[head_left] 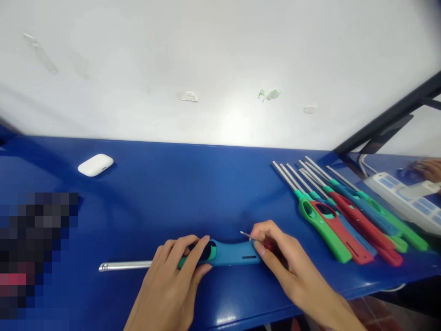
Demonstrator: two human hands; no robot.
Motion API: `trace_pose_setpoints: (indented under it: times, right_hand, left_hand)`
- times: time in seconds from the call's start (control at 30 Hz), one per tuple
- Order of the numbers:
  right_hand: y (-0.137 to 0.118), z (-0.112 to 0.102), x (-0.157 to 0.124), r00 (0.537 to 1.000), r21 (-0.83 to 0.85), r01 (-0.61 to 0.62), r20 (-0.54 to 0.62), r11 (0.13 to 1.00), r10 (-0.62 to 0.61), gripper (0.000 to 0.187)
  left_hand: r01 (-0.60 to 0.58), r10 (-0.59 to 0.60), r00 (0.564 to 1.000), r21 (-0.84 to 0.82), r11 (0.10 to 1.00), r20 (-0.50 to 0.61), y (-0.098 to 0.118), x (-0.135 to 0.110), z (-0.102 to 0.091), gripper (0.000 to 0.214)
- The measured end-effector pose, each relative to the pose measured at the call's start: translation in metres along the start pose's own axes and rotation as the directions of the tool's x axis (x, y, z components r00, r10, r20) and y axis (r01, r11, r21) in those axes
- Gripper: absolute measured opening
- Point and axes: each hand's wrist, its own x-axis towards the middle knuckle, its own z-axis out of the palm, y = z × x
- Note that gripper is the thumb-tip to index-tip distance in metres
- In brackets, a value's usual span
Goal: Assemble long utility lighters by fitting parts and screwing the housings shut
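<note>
A blue long-neck gas lighter (234, 253) lies across the front of the blue table, its metal barrel pointing left. Closed around its trigger end is my left hand (177, 271), thumb below and fingers above the body. My right hand (282, 262) is at the lighter's tail end, thumb and fingers wrapped round a small screwdriver (268, 245) with a red handle. The screwdriver's thin shaft points left above the lighter's upper edge. Much of the handle is hidden in my palm.
Several green, red and blue lighters (347, 211) lie in a row on the right of the blue table (193, 188). A white case (95, 165) sits at the back left. At far right are a white power strip (406, 197) and another person's hand (429, 170). A white wall (220, 59) stands behind.
</note>
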Motion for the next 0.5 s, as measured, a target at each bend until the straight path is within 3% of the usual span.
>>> trace_pose_setpoints:
  times: [0.5]
  right_hand:
    - [0.0053,-0.0004,-0.0024,0.998,0.027,-0.058,0.01,0.998,0.058,0.02]
  left_hand:
    - [0.012,-0.012,1.0,0.006,1.0,-0.02,0.0031,0.0017,-0.0037,0.032]
